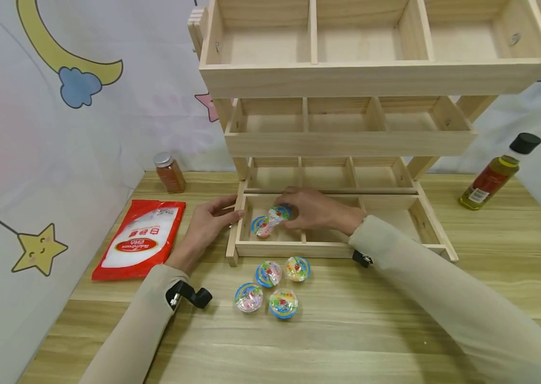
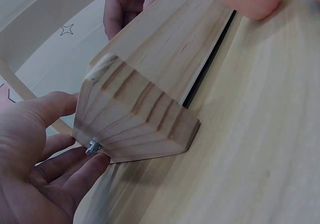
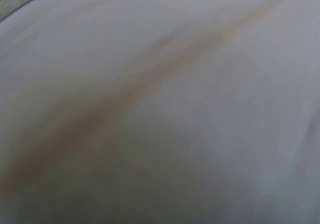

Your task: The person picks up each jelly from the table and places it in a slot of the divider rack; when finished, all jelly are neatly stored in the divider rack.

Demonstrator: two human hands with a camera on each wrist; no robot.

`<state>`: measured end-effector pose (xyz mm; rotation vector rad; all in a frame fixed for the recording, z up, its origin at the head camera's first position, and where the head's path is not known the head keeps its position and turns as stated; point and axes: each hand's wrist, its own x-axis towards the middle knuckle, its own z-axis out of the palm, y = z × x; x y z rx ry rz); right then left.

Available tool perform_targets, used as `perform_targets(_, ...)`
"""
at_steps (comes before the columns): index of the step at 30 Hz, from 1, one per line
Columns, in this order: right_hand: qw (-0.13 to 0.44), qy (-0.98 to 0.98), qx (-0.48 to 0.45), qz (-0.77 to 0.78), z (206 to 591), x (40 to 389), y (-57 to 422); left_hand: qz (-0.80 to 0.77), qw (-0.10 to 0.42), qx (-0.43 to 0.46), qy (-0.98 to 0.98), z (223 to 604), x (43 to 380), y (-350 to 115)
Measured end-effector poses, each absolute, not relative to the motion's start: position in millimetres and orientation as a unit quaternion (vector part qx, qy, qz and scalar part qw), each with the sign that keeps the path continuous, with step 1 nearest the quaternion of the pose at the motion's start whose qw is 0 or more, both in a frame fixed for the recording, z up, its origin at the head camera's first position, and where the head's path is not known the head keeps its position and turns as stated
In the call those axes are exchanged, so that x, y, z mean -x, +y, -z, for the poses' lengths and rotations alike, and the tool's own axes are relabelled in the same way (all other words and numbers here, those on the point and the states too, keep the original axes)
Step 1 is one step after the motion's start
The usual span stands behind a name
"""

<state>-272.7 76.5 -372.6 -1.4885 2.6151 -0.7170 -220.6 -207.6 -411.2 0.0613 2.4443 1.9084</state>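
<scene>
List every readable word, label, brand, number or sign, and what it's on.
"Bakerdream": red oval on the red-and-white bag, upside down.
"白砂糖": same bag, red characters, upside down; other print on it too small to read.
Bottle: red label with a barcode, text and digits too small to read.
Small cups: colourful printed lids, any lettering too small to read.
Jar: nothing legible.
Both wrist views: no readable text; the right one is blurred.

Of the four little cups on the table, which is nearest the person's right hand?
The rightmost cup, just before the wooden rack; the other three lie farther from the right hand.
</scene>
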Motion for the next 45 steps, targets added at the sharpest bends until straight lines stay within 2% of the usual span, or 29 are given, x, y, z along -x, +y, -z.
perform_targets(10,0.06,0.85,0.477,0.214,373,271,71,-0.612,0.016,-0.027,0.79,413,221,-209)
perform_targets(23,0.078,0.862,0.447,0.226,371,269,71,-0.61,0.016,-0.03,0.792,412,221,-207)
perform_targets(33,0.04,0.868,0.441,0.225,360,260,85,-0.618,0.017,-0.027,0.786,413,221,-209)
perform_targets(45,-0.007,0.84,0.476,0.259,352,231,107,-0.616,0.023,-0.025,0.787,412,220,-208)
